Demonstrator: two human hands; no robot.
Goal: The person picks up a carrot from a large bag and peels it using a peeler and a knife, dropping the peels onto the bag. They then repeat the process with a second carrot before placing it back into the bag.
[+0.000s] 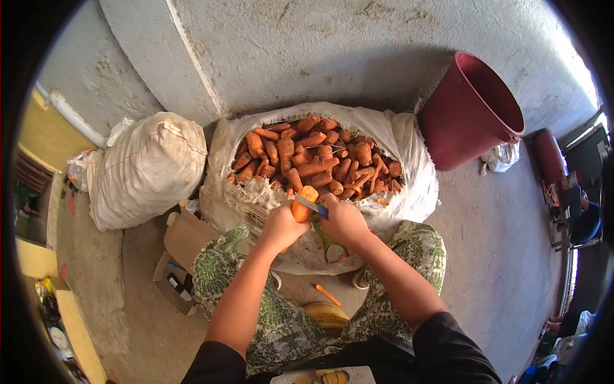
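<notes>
My left hand (286,229) is wrapped round a carrot (299,211), its bright orange end pointing up and away from me. In my right hand (345,224) is a knife (309,204) with a blue handle, its blade lying against the carrot near the top. Both hands are close together over the front edge of a large white woven sack (409,192). Through the torn opening of the sack shows a heap of unpeeled carrots (316,166). A green object (331,249), whose kind I cannot make out, sits just below my right hand.
A full white sack (150,173) stands at the left, with an opened cardboard box (185,240) near it. A dark red bucket (454,121) leans by the wall at the right. An orange strip (328,294) lies on the floor between my legs. People are partly visible at the far right.
</notes>
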